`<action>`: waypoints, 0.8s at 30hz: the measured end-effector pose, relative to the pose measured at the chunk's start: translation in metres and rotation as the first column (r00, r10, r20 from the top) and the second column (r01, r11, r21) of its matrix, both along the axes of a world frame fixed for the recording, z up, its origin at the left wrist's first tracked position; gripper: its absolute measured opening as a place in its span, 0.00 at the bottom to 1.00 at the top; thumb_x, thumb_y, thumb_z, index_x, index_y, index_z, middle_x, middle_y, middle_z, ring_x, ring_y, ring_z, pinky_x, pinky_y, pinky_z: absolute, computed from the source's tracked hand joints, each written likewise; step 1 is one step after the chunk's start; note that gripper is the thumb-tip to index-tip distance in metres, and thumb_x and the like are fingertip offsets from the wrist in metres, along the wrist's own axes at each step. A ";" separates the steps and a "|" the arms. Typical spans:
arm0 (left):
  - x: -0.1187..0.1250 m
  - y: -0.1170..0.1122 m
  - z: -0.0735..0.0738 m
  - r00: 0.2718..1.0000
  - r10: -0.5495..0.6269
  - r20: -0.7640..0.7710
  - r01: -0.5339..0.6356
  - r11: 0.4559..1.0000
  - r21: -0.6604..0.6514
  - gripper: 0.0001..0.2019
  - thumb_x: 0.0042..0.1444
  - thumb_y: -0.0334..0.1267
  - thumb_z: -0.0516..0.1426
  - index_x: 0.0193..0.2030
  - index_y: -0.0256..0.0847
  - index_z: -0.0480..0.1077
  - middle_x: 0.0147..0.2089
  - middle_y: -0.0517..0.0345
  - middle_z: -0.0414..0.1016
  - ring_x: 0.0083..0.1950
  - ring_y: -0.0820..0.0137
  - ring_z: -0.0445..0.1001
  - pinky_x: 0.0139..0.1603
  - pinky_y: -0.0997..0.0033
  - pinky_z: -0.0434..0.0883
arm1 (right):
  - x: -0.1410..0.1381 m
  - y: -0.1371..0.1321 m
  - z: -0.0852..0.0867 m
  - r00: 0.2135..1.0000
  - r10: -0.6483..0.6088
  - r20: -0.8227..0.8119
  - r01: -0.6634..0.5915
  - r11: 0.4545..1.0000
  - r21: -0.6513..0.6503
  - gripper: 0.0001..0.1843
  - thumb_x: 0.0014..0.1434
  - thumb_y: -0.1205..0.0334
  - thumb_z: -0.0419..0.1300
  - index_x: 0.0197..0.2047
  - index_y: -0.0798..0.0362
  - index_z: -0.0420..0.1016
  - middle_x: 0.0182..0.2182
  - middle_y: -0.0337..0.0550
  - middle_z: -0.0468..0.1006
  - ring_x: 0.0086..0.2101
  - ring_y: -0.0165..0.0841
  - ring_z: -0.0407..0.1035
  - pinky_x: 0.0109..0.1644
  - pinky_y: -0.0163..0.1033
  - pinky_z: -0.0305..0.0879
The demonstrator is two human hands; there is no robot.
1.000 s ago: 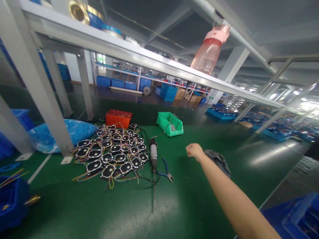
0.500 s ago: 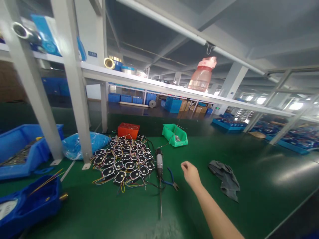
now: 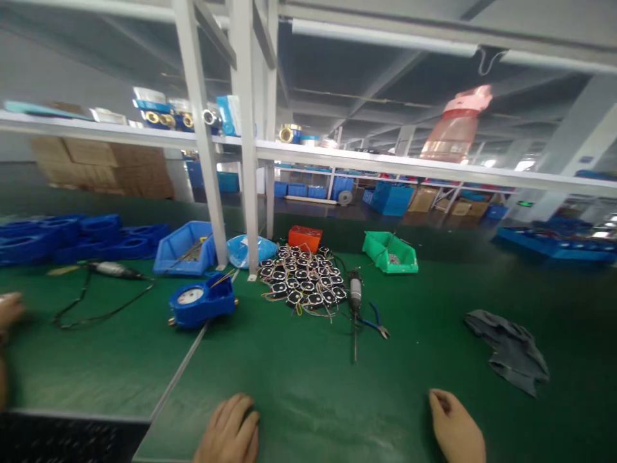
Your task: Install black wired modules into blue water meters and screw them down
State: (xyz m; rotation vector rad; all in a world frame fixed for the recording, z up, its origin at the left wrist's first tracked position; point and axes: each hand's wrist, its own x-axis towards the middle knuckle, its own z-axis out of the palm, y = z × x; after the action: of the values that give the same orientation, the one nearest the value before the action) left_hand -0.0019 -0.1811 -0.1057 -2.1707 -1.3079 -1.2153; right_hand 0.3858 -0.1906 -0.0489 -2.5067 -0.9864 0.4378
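Note:
My left hand point(image 3: 229, 432) lies on the green mat at the table's near edge, fingers stretched flat and holding nothing. My right hand point(image 3: 456, 427) rests further right on the mat, fingers curled in, with nothing seen in it. Beyond them lies an electric screwdriver point(image 3: 355, 294) with its bit pointing toward me, and blue-handled pliers point(image 3: 376, 321) beside it. A pile of black square modules with coloured wires point(image 3: 301, 283) sits just left of the screwdriver. A grey cloth point(image 3: 508, 350) lies crumpled to the right, closest to my right hand.
A blue water meter point(image 3: 202, 302), blue bin point(image 3: 186, 247) and second screwdriver point(image 3: 113, 270) lie left. An orange box point(image 3: 305, 238) and green bin point(image 3: 390, 251) stand behind the pile. White posts point(image 3: 248, 161) rise from the table. Another person's hand point(image 3: 8, 308) shows at far left.
My right arm has drawn back from its reach toward the tools to the near edge. My left hand has come into view. The view has swung left and pulled back.

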 end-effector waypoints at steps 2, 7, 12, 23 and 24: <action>0.001 -0.001 0.001 1.000 -0.006 0.000 0.006 1.000 -0.030 0.12 0.54 0.29 0.47 0.32 0.40 0.71 0.37 0.52 0.73 0.44 0.64 0.69 0.47 0.60 0.65 | -0.002 0.002 -0.001 1.000 0.011 0.012 -0.011 1.000 -0.003 0.18 0.54 0.54 0.44 0.40 0.53 0.69 0.41 0.47 0.73 0.38 0.40 0.69 0.40 0.42 0.65; 0.000 -0.005 0.008 0.996 -0.001 -0.092 -0.008 0.995 -0.098 0.10 0.53 0.28 0.48 0.33 0.37 0.70 0.38 0.50 0.71 0.45 0.60 0.67 0.47 0.57 0.65 | -0.002 0.002 -0.009 0.998 -0.006 0.061 0.002 0.998 0.061 0.18 0.54 0.55 0.47 0.41 0.53 0.71 0.40 0.47 0.73 0.38 0.40 0.68 0.38 0.41 0.64; -0.004 -0.006 0.010 0.980 -0.006 -0.197 -0.013 0.995 -0.095 0.07 0.52 0.29 0.51 0.34 0.36 0.70 0.38 0.48 0.70 0.45 0.61 0.66 0.47 0.58 0.66 | -0.003 0.000 -0.019 0.992 -0.039 0.124 0.018 0.986 0.163 0.17 0.54 0.58 0.49 0.41 0.56 0.72 0.39 0.47 0.73 0.37 0.36 0.67 0.38 0.36 0.61; -0.012 -0.006 0.008 0.976 -0.036 -0.216 0.007 0.991 -0.136 0.07 0.53 0.31 0.51 0.35 0.35 0.69 0.39 0.47 0.69 0.46 0.59 0.65 0.46 0.59 0.64 | -0.014 -0.002 -0.020 0.979 -0.057 0.198 0.026 0.987 0.157 0.13 0.58 0.60 0.52 0.41 0.60 0.69 0.35 0.44 0.70 0.36 0.27 0.64 0.45 0.38 0.61; -0.012 -0.006 0.008 0.976 -0.038 -0.216 0.008 0.991 -0.135 0.07 0.53 0.31 0.51 0.35 0.35 0.69 0.39 0.47 0.69 0.46 0.59 0.65 0.46 0.59 0.64 | -0.016 -0.002 -0.020 0.978 -0.058 0.202 0.027 0.988 0.154 0.13 0.58 0.60 0.52 0.41 0.60 0.69 0.35 0.44 0.70 0.36 0.27 0.64 0.45 0.38 0.62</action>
State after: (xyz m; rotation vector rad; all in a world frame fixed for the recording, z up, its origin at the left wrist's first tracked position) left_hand -0.0137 -0.1867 -0.0974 -2.3413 -1.3066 -0.8882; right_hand 0.3703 -0.1924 -0.0684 -2.4659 -0.9987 0.0866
